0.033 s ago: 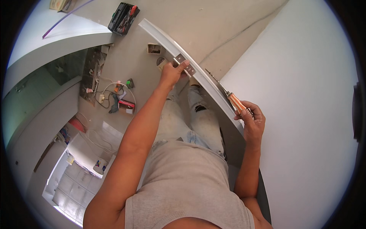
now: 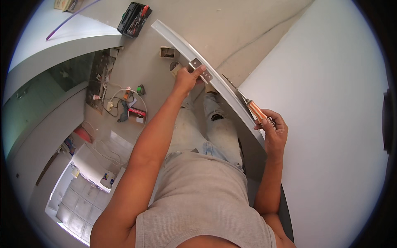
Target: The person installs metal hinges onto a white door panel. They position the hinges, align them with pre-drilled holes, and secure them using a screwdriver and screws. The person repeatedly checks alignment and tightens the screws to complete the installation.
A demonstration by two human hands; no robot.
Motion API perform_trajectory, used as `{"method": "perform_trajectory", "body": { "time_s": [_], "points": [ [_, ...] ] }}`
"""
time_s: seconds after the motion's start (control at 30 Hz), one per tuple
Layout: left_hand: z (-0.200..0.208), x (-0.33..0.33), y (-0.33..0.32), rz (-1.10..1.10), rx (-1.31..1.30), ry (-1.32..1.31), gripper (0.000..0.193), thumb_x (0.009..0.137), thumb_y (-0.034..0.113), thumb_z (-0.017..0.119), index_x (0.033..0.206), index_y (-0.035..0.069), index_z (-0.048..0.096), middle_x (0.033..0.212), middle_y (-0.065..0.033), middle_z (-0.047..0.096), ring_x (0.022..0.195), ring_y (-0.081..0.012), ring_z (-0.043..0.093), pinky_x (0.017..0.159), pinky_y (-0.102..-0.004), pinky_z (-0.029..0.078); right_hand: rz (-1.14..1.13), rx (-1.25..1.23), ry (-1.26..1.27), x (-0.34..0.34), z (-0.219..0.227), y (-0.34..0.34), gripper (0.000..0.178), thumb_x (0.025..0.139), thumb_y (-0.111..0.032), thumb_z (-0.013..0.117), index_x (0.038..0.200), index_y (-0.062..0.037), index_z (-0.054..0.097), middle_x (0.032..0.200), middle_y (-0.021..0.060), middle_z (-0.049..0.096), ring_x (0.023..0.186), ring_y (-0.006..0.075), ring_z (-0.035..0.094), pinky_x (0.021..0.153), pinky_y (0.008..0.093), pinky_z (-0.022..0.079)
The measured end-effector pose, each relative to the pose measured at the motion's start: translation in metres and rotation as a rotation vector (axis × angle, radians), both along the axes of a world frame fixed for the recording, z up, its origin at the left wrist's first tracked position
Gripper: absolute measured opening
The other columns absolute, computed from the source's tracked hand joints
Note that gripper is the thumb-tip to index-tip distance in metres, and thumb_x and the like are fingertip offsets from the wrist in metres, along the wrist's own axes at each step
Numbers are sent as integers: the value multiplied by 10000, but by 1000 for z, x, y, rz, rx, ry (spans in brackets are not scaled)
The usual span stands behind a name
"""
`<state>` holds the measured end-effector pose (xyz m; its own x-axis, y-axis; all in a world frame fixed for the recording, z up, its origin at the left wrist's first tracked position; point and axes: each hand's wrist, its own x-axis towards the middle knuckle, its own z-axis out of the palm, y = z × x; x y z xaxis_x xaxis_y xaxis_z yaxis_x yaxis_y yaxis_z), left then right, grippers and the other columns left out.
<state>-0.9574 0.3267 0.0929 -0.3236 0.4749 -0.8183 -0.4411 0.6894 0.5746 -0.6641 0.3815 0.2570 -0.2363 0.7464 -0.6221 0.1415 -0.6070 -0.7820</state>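
A long white door panel or frame piece (image 2: 171, 37) runs slantwise from the upper middle down to the right. Against its edge lies a metal hinge (image 2: 206, 77) with screw holes. My left hand (image 2: 186, 79) is closed on this hinge, thumb across its leaf, fingers partly hidden beneath. In my right hand (image 2: 276, 131) is a screwdriver (image 2: 255, 110) with an orange-and-white striped handle. Its shaft points up and left, beside the panel's right side, with the tip apart from the hinge. My right fingers wrap the end of the handle near the panel.
A black toolbox (image 2: 133, 21) of tools lies open on the floor at the upper left. Below it stands a small open box (image 2: 167, 52). A red box (image 2: 137, 115), cables and loose items lie farther left. A white wall (image 2: 322, 124) rises on the right.
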Motion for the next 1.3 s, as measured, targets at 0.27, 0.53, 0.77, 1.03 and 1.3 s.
{"method": "perform_trajectory", "body": {
  "time_s": [0.27, 0.53, 0.77, 1.03, 1.3],
  "points": [
    [-3, 0, 4, 22, 49, 32, 519, 846, 340, 792, 1092, -77, 605, 1040, -136, 668, 893, -199, 694, 734, -328, 640, 68, 49, -46, -13, 1, 8, 286, 912, -105, 674, 1135, 71, 636, 997, 150, 672, 816, 181, 659, 703, 322, 578],
    [-5, 3, 5, 59, 59, 26, 555, 830, 376, 802, 1106, -60, 599, 1047, -118, 661, 915, -188, 683, 778, -328, 635, 157, 104, -124, -25, 12, 15, 256, 910, -92, 671, 1116, 58, 647, 960, 131, 668, 795, 166, 648, 696, 312, 570],
    [2, 5, 7, 69, 46, 44, 517, 826, 349, 812, 1055, -72, 619, 980, -123, 683, 832, -188, 698, 711, -311, 621, 254, 168, -209, -36, 26, 22, 229, 908, -70, 670, 1107, 43, 653, 963, 121, 665, 789, 144, 642, 688, 293, 558],
    [-3, 10, 5, 116, 85, 87, 469, 787, 368, 845, 892, -53, 668, 802, -83, 688, 619, -137, 652, 565, -263, 562, 419, 253, -348, -56, 41, 25, 195, 907, -56, 659, 1073, 46, 658, 985, 83, 666, 819, 129, 641, 690, 276, 546],
    [-21, 13, 4, 114, 121, 100, 452, 782, 388, 844, 815, -29, 671, 704, -61, 665, 566, -129, 618, 526, -281, 515, 600, 454, -463, -78, 38, 31, 195, 854, -49, 682, 1035, 20, 665, 1010, 137, 679, 898, 238, 664, 846, 331, 513]
  ]
}}
